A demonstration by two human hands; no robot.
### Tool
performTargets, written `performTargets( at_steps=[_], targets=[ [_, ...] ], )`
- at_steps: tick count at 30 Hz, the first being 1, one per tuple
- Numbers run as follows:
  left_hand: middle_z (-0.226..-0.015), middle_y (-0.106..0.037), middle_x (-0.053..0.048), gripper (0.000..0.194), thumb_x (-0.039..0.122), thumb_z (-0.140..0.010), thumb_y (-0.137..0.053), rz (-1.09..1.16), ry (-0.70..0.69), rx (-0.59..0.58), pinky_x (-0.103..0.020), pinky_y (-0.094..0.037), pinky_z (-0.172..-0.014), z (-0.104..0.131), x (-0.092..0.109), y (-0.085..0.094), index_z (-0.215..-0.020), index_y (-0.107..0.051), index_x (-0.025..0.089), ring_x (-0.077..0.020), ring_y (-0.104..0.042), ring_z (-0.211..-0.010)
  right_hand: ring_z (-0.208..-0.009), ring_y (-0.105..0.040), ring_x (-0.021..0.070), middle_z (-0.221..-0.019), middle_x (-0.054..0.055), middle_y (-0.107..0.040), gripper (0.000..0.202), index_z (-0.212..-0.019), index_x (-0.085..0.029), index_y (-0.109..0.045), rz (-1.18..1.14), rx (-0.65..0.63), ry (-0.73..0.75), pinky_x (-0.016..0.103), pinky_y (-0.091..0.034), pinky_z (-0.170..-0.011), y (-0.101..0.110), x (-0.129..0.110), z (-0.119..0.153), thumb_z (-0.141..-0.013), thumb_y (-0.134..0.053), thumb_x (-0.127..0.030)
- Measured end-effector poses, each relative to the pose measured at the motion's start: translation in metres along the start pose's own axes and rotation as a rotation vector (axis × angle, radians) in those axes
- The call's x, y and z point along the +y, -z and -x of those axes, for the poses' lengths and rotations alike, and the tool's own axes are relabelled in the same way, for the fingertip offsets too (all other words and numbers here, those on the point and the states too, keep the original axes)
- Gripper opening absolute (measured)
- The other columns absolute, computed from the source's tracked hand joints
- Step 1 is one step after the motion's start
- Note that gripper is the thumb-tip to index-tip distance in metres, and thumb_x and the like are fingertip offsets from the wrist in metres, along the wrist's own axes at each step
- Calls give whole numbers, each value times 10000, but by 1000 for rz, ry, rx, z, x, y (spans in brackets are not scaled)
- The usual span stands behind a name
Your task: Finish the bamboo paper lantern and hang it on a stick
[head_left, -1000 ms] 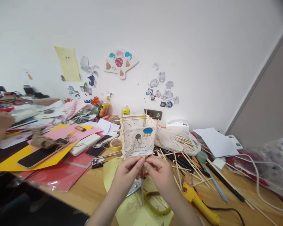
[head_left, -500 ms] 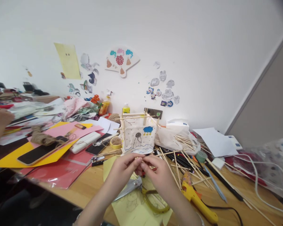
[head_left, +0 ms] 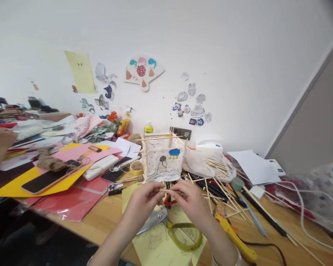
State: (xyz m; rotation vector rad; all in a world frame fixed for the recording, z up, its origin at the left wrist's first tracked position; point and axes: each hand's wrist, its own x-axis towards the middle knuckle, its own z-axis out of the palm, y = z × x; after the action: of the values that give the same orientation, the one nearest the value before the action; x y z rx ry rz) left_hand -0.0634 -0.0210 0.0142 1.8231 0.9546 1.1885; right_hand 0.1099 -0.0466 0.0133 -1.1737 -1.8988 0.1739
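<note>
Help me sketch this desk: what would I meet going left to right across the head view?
Another person's hand → dark phone → white rectangular device → wearer's left hand → wearer's right hand → yellow glue gun → clear plastic bag.

Left hand (head_left: 146,201) and right hand (head_left: 191,201) pinch a thin stick (head_left: 166,190) between them, above yellow-handled scissors (head_left: 162,216) on yellow paper (head_left: 147,245). Stick frame (head_left: 162,138) with drawn panel (head_left: 169,168) just behind; yellow glue gun (head_left: 235,242) lies right, on bench (head_left: 97,231).
</note>
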Motion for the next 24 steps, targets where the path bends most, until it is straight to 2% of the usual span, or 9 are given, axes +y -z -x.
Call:
performTargets(
  at_steps=[5,7,9,11,13,15,18,21,24],
  targets=[
    [-596,-661,-4,138,228,-745,-549,-47,-27,-23,-221,-490,-473,0,-3,-2,-834,-629,160,-129,-609,-485,-761,-580,155,-766,12,-640,87,-803,-199,-663,-36,-23,-5,261,-425,-671,-2,5,2,-845,-587,-207],
    [-626,-672,-16,132,231,-770,-544,-130,-77,-24,-221,-491,-467,0,-4,-2,-835,-635,160,-131,-613,-495,-762,-580,157,-770,14,-639,78,-801,-195,-660,-42,-30,-6,263,-427,-679,-2,7,2,-838,-591,-196],
    [-712,-698,-46,141,245,-799,-550,-305,-221,31,-245,-521,-539,1,-5,-1,-865,-643,161,-152,-648,-594,-760,-580,160,-772,18,-639,88,-793,-193,-654,-37,-29,-8,265,-429,-676,-2,8,2,-843,-582,-199],
    [-906,-713,-95,168,247,-819,-561,-564,-461,137,-314,-532,-723,3,-5,1,-939,-645,163,-206,-669,-840,-758,-579,164,-766,21,-634,115,-782,-191,-643,-24,-14,-13,266,-430,-668,0,8,3,-858,-558,-209],
    [-1114,-669,-112,229,223,-829,-571,-827,-698,224,-403,-436,-934,4,-3,3,-1045,-628,174,-256,-582,-1097,-746,-575,167,-749,22,-626,149,-768,-188,-631,-6,7,-16,269,-430,-661,2,8,3,-874,-534,-225],
    [-1221,-621,-84,296,191,-839,-564,-1006,-840,241,-451,-279,-1062,7,-2,3,-1133,-597,197,-260,-490,-1216,-736,-570,170,-738,25,-620,175,-766,-185,-627,11,16,-9,274,-430,-659,4,8,3,-887,-515,-243],
    [-1275,-586,-48,325,169,-883,-494,-1104,-886,192,-462,-108,-1127,11,-2,1,-1198,-562,208,-220,-426,-1276,-735,-564,170,-748,29,-620,192,-776,-190,-627,29,0,27,279,-428,-661,3,8,3,-900,-499,-261],
    [-1305,-560,-43,330,169,-918,-417,-1138,-883,175,-450,-67,-1140,14,-6,-2,-1218,-553,200,-187,-338,-1333,-721,-551,167,-741,23,-611,195,-758,-194,-618,52,-3,69,282,-419,-660,0,8,4,-900,-505,-264],
    [-1310,-557,-46,355,159,-925,-386,-1165,-912,229,-444,-46,-1142,15,-9,-4,-1245,-535,197,-175,-258,-1369,-715,-533,171,-728,25,-597,194,-744,-184,-605,87,3,112,286,-410,-650,-1,6,5,-898,-511,-254]
  ],
)
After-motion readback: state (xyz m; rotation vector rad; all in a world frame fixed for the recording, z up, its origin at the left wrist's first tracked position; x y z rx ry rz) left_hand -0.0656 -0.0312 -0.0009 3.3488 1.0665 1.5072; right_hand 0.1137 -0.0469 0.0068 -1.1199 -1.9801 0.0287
